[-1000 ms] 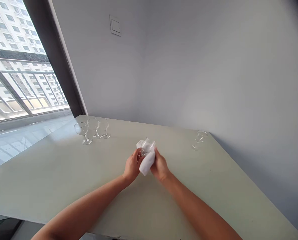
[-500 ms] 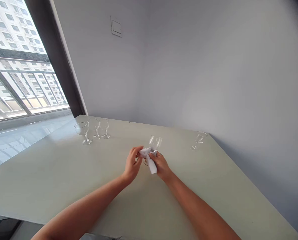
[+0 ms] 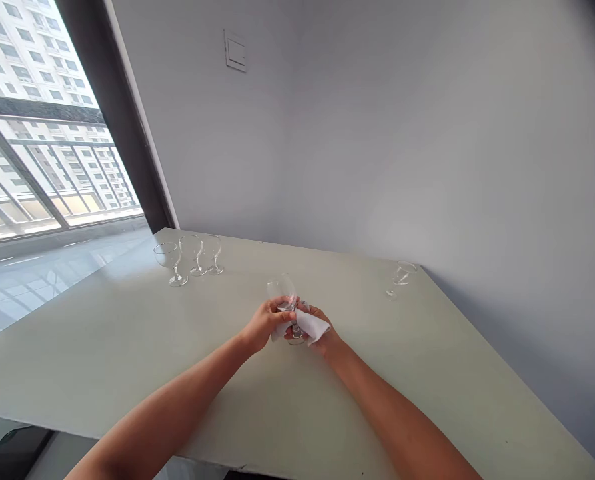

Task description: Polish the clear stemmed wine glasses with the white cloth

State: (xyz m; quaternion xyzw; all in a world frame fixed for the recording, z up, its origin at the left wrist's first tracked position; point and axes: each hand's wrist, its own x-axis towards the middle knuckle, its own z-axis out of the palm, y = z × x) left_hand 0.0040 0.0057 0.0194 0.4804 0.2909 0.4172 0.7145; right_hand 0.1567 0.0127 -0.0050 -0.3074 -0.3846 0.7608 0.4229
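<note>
A clear stemmed glass (image 3: 280,289) is between my two hands, tilted with its bowl up to the left and its foot low, just above or on the table. My left hand (image 3: 264,323) is closed around the lower bowl and stem, thumb across the front. A white cloth (image 3: 313,326) drapes around the stem and hangs toward the right. My right hand (image 3: 324,330) grips this cloth from the right side; some of its fingers are hidden behind the cloth and glass.
Three similar glasses stand at the back left, among them a nearer one (image 3: 170,257). Another glass (image 3: 402,275) is at the back right. The pale table (image 3: 127,360) meets grey walls, and a window with a railing (image 3: 52,160) lies beyond its left side.
My left hand has moved from the cloth's edge onto the glass and closed around it. The glass has tipped to the left, and the cloth has swung to the right with my right hand.
</note>
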